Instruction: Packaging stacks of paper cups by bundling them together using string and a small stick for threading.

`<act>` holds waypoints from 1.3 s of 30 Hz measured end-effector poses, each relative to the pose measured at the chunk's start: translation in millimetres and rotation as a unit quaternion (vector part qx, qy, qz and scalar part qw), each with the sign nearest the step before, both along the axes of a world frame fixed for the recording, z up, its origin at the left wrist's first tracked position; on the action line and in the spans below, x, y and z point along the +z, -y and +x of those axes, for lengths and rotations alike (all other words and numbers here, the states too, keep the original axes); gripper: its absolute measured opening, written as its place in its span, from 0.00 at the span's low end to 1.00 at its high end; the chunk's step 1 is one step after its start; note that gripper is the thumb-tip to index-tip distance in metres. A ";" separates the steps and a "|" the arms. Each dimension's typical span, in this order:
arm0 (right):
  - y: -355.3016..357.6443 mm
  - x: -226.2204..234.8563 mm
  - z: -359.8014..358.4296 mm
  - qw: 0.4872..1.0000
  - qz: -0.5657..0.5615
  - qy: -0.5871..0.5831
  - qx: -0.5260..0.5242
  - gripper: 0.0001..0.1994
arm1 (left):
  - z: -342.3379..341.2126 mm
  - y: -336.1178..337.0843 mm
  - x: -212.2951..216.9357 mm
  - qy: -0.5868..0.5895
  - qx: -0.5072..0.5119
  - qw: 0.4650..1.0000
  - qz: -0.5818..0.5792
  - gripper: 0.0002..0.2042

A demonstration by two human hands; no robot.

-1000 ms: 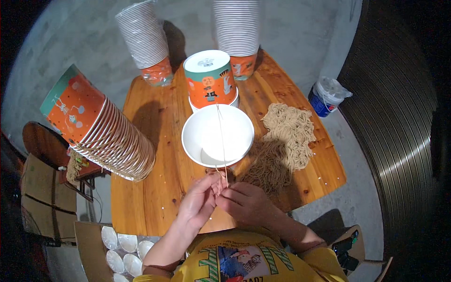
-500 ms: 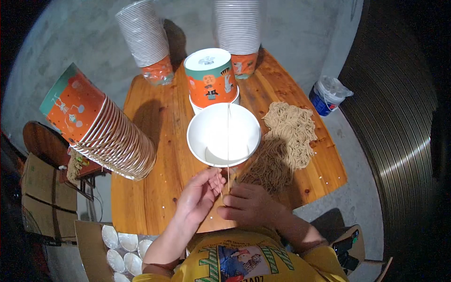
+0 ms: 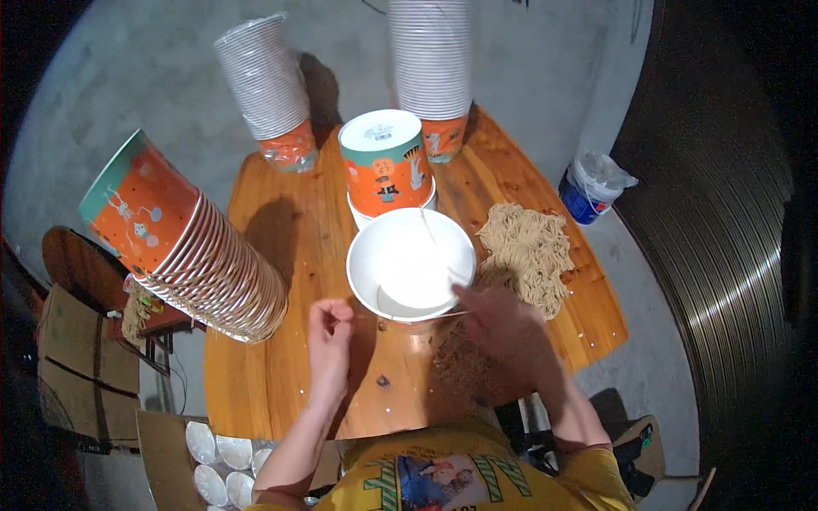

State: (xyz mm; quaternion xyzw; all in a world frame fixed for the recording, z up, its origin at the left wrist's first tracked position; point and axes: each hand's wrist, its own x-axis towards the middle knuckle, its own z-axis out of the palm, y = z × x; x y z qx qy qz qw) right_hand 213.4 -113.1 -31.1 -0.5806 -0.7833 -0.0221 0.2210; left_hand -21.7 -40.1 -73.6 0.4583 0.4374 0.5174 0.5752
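A white paper bucket stands mouth up before me, with a thin tan cord hanging slack inside from its far rim. Another stretch of cord crosses below the near rim to my right hand. That hand is blurred beside the bucket's right rim; it appears closed on the cord, one finger at the rim. Left of the bucket, my left hand is raised with curled fingers pressed together; whatever they may hold is hidden. A pile of tan cords lies to the right, its near part in shadow under my right arm.
Behind the bucket is an upside-down orange and green bucket. A leaning stack of buckets with cord handles rises on the left. Wrapped white stacks stand at the back of the wooden table. A blue and white pail sits on the floor.
My hands have parted: the left moved left and up, the right moved right and up. The cord that was taut across the bucket's mouth now hangs slack; the near cord now runs rightward.
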 end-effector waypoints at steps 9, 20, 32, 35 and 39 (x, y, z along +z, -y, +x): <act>-49.2 -10.8 27.0 0.895 0.035 -0.443 0.036 0.07 | -19.3 -15.2 36.2 -0.100 -0.168 0.941 0.276 0.32; -124.6 132.6 -78.1 0.536 -0.371 -0.740 0.163 0.07 | -136.6 -25.5 193.3 -0.417 -0.039 0.568 0.709 0.37; -205.8 230.9 -181.9 0.381 -0.341 -0.668 0.540 0.14 | -224.6 -60.8 290.8 -0.242 0.180 0.715 0.630 0.55; -211.3 226.3 -198.3 0.473 -0.277 -0.688 0.476 0.14 | -244.9 -85.1 282.3 -0.204 0.220 0.797 0.524 0.44; -226.1 207.7 -235.9 0.542 -0.238 -0.645 0.484 0.14 | -254.1 -105.6 269.3 -0.183 0.198 0.828 0.491 0.40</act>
